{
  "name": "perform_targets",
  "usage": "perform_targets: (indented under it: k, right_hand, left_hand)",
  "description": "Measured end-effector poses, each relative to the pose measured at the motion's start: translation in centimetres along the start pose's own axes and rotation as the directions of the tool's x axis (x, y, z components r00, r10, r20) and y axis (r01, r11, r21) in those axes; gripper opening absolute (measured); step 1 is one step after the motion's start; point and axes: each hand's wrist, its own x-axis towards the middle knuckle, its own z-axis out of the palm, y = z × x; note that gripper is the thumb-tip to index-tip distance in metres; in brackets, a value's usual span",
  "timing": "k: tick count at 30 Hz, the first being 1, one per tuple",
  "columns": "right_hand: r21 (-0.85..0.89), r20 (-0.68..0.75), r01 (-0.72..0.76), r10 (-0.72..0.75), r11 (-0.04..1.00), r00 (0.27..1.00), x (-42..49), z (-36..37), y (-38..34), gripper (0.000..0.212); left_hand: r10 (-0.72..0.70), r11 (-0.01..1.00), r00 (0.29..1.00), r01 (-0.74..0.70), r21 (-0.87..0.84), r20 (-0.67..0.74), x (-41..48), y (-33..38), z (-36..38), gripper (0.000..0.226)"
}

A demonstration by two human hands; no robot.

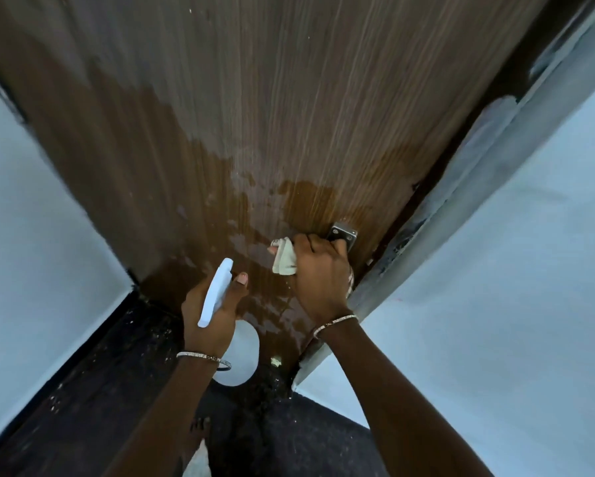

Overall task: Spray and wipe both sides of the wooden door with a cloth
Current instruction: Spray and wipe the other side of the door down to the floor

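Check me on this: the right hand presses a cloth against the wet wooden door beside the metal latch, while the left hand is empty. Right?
Not quite. The left hand is not empty: the head view shows it gripping a white spray bottle. The right hand does press the cloth against the wet wooden door beside the metal latch.

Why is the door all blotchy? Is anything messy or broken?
Dark wet patches cover the wooden door around the cloth, uneven and streaky, probably spray not yet wiped off. On the right, pale paint is smeared raggedly over the dark door frame. A small pale scrap lies on the floor at the door's foot.
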Motion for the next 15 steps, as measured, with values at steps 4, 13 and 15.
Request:
perform_targets:
  k: [4,13,15]
  right_hand:
    - [0.106,0.004,0.038,-0.039,0.994,0.999,-2.4,-1.7,-2.3,0.022]
    - [0.789,-0.004,-0.027,0.049,0.614,0.999,-10.7,-11.6,0.4,0.023]
    - [0.821,0.006,-0.14,0.238,0.554,0.971,-12.2,-13.9,2.4,0.021]
  left_hand:
    - [0.002,1.0,0.998,-0.001,0.027,-0.067,-4.6,0.3,-1.2,0.016]
    - [-0.053,0.998,0.977,0.049,-0.027,-0.207,-13.2,0.3,-6.7,0.028]
    - [-0.079,0.997,0.968,0.073,-0.033,-0.238,-14.6,0.3,-7.7,0.023]
